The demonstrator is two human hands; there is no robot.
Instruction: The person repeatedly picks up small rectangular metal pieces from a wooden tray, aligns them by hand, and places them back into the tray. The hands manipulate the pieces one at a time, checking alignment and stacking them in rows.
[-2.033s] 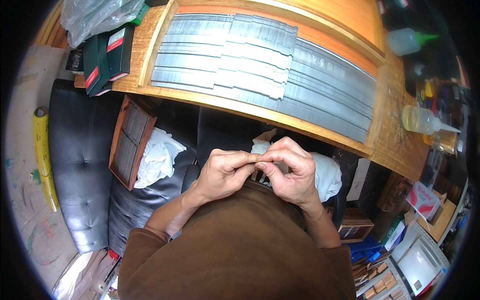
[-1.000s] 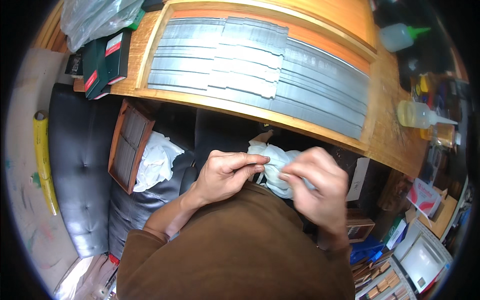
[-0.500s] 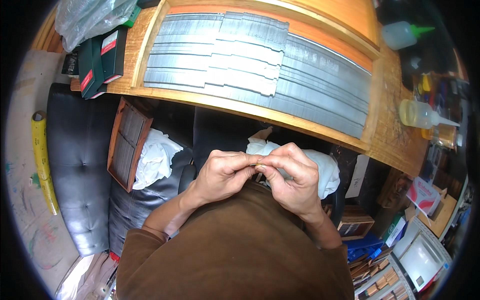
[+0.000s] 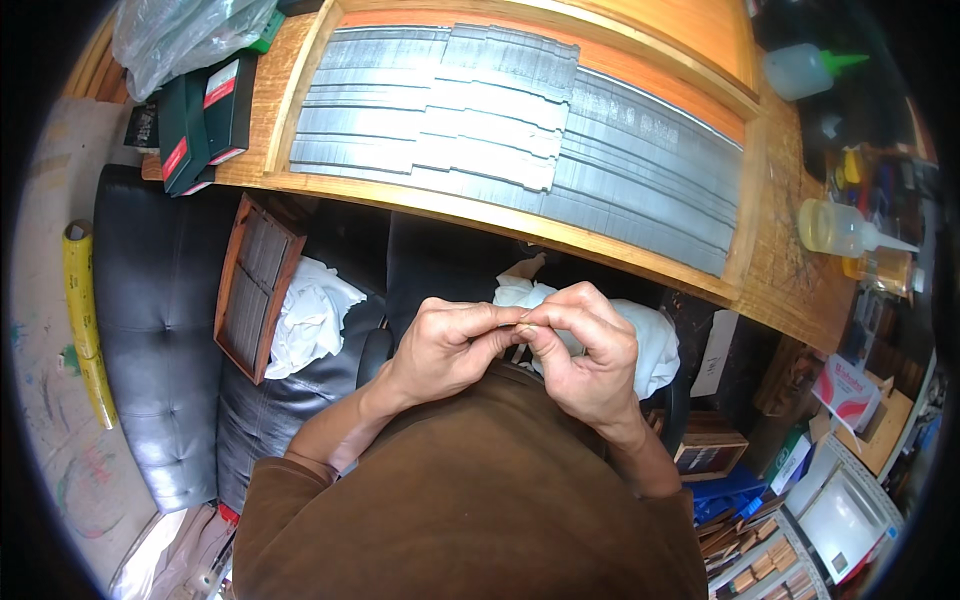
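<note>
**Pinching a tiny piece (image 4: 522, 324) fingertip to fingertip**

Holding the tiny piece between thumb and forefinger of the left hand (image 4: 450, 342) and likewise of the right hand (image 4: 588, 345), with a narrow, closed grip on both sides. Showing only as a small yellowish speck where the tips meet; cannot tell its exact shape. Held in the air just beyond the front of the brown shirt (image 4: 480, 480), short of the worktop (image 4: 800, 270).

Backed, behind the right hand, by pale cloth (image 4: 652, 345), partly hidden by the fingers. Set ahead, on the worktop: a shallow wooden tray (image 4: 500, 226) with overlapping rows of grey strips (image 4: 650, 165). Bordered to the tray's left by dark green boxes (image 4: 228, 112) and a clear plastic bag (image 4: 185, 40); to its right by a squeeze bottle (image 4: 835, 228) of yellowish liquid. Flanked at left by a black padded seat (image 4: 155, 300), with a reddish wooden frame (image 4: 281, 315) tilted beside white cloth (image 4: 312, 320). Edged at far left by a yellow roll (image 4: 80, 300).
</note>
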